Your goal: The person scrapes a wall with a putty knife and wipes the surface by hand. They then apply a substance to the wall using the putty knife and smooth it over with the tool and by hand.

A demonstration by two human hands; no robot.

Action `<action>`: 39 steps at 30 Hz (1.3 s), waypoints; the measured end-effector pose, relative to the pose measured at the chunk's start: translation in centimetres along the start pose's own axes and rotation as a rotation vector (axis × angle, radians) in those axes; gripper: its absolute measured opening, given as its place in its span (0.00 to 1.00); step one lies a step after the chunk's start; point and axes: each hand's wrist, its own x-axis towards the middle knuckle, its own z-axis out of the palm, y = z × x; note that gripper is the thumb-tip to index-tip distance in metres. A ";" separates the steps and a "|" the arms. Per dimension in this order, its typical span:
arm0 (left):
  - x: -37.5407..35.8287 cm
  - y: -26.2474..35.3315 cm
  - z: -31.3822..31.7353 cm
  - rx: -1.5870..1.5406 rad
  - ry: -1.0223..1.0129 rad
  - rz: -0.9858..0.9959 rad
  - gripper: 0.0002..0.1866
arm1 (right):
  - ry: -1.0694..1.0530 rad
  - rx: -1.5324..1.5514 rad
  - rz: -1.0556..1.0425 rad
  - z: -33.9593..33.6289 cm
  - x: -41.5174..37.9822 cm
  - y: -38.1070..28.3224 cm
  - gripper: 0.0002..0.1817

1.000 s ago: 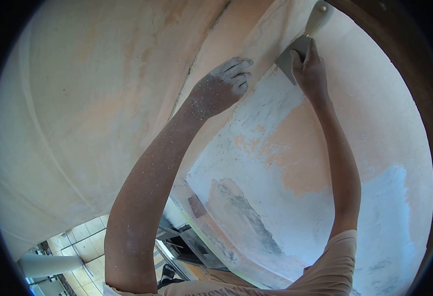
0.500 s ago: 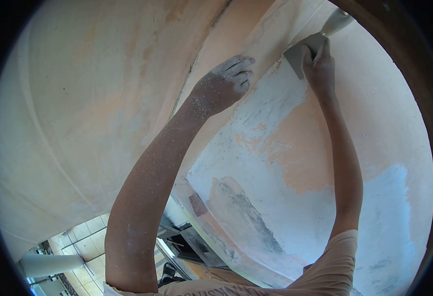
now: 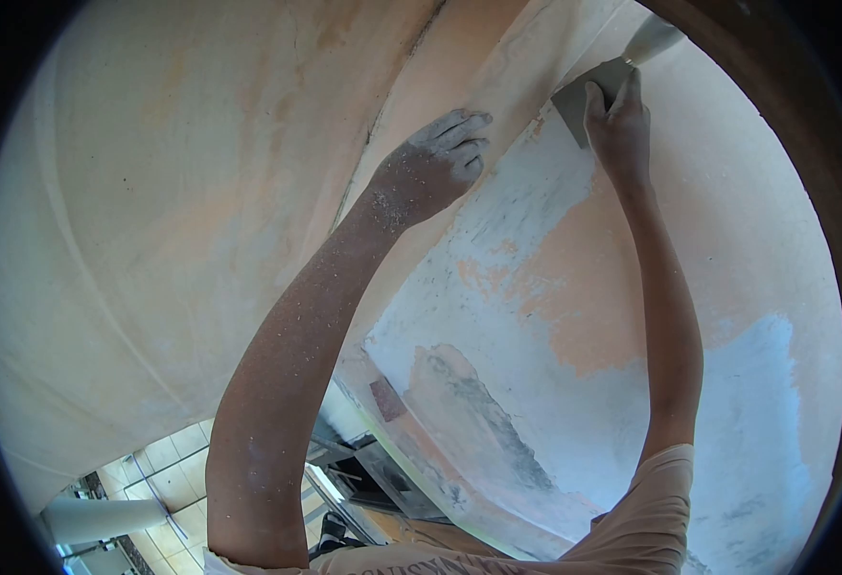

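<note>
My right hand (image 3: 618, 129) grips a wide scraper (image 3: 588, 98) at its blade. The scraper's pale handle points to the upper right, and its edge lies along the joint between two surfaces. White dust covers the fingers of my left hand (image 3: 445, 158), which are curled together in front of the orange-tan strip beside the joint. Whether those fingers hold anything is hidden. Around my right arm, the wall (image 3: 593, 278) shows white and peach patches, with a rough grey area lower down.
A large beige surface (image 3: 200, 192) fills the left side, with a dark crack running along its edge. Down at the lower left are floor tiles (image 3: 167, 470), a white cylindrical column (image 3: 104, 517) and a thin cable. Dark equipment (image 3: 382, 474) stands at the bottom centre.
The scraper's handle has tipped very slightly to the right. My hands have barely moved.
</note>
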 end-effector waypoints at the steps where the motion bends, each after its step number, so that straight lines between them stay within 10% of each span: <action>1: 0.0 -0.1 0.0 -0.008 0.000 -0.002 0.03 | 0.022 0.020 0.027 0.1 -0.1 0.0 0.25; 39: 0.1 0.0 0.1 0.028 0.030 0.003 0.03 | 0.021 -0.029 -0.085 0.9 -1.4 0.0 0.25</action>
